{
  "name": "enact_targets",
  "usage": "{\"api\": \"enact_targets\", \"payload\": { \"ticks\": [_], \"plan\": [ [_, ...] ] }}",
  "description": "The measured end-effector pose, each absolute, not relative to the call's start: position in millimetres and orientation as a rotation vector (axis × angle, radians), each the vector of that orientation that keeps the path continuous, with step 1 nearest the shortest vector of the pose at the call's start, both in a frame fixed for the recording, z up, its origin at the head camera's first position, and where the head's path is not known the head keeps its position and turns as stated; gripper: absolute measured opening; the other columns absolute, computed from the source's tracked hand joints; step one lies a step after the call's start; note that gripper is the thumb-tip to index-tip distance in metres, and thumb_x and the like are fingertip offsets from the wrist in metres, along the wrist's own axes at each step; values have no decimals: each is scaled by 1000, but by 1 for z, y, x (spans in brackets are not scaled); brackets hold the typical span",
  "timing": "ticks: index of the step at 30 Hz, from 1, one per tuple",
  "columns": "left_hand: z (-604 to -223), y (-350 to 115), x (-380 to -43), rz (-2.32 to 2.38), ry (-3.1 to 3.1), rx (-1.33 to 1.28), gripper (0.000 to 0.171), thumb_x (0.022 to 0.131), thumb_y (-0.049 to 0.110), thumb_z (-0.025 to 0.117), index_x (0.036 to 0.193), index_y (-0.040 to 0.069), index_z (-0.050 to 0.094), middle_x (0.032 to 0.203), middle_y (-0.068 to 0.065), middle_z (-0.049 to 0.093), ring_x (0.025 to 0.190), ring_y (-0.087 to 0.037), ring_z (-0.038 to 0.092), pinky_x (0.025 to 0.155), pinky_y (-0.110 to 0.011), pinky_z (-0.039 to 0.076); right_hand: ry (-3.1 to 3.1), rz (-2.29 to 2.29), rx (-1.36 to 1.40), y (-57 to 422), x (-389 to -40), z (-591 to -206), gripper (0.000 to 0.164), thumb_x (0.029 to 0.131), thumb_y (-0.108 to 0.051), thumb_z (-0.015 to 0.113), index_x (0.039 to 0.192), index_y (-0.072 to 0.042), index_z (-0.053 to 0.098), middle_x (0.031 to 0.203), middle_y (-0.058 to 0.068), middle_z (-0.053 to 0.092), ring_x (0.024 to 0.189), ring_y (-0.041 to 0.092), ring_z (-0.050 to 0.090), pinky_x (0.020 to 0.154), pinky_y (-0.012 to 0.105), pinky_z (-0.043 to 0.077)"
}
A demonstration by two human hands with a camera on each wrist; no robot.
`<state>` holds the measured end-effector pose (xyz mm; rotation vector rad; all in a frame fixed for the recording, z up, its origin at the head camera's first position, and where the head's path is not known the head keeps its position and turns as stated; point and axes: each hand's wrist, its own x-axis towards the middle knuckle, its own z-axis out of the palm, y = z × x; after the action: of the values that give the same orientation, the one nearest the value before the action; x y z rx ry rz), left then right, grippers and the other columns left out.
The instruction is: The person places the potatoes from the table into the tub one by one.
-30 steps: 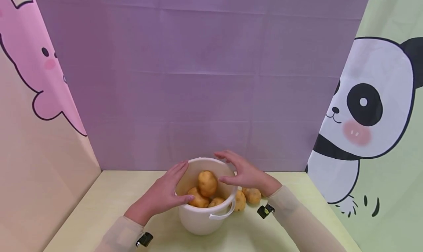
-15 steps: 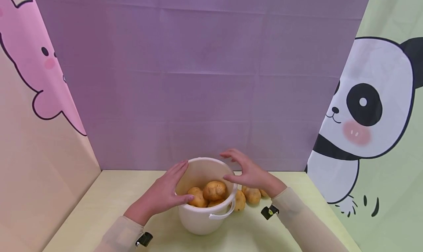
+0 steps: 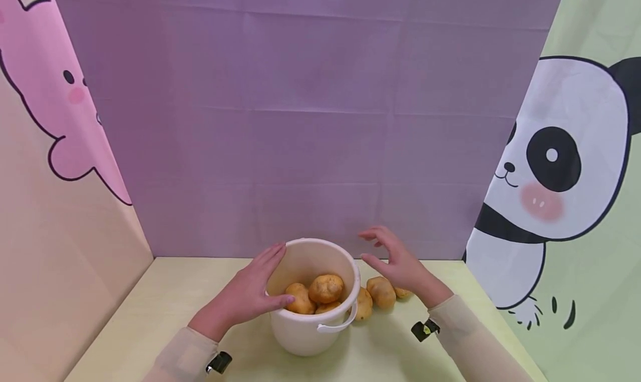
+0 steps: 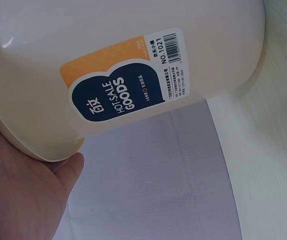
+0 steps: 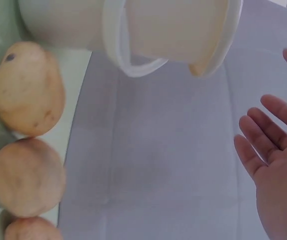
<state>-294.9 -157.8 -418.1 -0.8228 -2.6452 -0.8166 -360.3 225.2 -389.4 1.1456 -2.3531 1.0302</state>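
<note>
A white plastic bucket point(image 3: 300, 334) stands upright on the table with several potatoes point(image 3: 326, 288) inside. My left hand point(image 3: 247, 293) grips its left rim, thumb over the near edge and fingers along the far side. The left wrist view shows that hand at the rim, beside a printed label point(image 4: 118, 90) on the bucket wall. My right hand point(image 3: 400, 265) holds nothing and hovers right of the bucket, fingers apart. Below it, three potatoes lie in a row on the table: one close to the bucket point(image 5: 28, 90), a middle one point(image 5: 28, 177) and a far one point(image 5: 33, 230).
The bucket's white handle point(image 3: 338, 323) hangs down at its front right. A purple cloth backdrop point(image 3: 320, 120) rises behind the pale table point(image 3: 200, 284). Side panels carry a pink cartoon animal point(image 3: 75, 148) and a panda point(image 3: 566, 148).
A potato dropped from the right hand onto the others in the bucket and settled to the right. The right hand then drew away rightward, over the loose potatoes. The left hand stayed put.
</note>
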Motion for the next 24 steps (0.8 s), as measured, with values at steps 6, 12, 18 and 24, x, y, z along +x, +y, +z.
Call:
{"api": "enact_targets", "payload": {
  "ticks": [6,12,18,24],
  "plan": [
    [-418,-157,-295,-820,-2638,-832,110,91,60,81,170,-4,37,177,-20,34,164,-45,29,126,-67,34,-2381,1013,991,245,-362,-407,36,105,-10,76,140,-6,67,137,8,68,126,33,64,103,49,58],
    [-419,-158,-296,-820,-2639,-830,110,91,59,81,169,-4,37,177,-20,34,164,-45,29,126,-67,34,-2392,1037,897,258,-364,-422,33,105,-10,76,137,-3,69,133,11,69,125,41,65,101,59,59],
    [-420,-159,-298,-821,-2644,-824,110,91,59,82,169,-5,37,177,-21,34,164,-46,29,127,-67,34,-2420,1072,768,269,-367,-438,29,106,-11,75,134,-4,71,132,12,68,123,40,65,102,62,56],
    [-419,-160,-298,-818,-2642,-835,112,92,64,79,169,-5,37,177,-20,34,164,-46,29,126,-67,34,-2459,1097,644,282,-374,-457,29,104,-11,76,132,-2,70,130,15,68,123,41,65,103,64,54]
  ]
}}
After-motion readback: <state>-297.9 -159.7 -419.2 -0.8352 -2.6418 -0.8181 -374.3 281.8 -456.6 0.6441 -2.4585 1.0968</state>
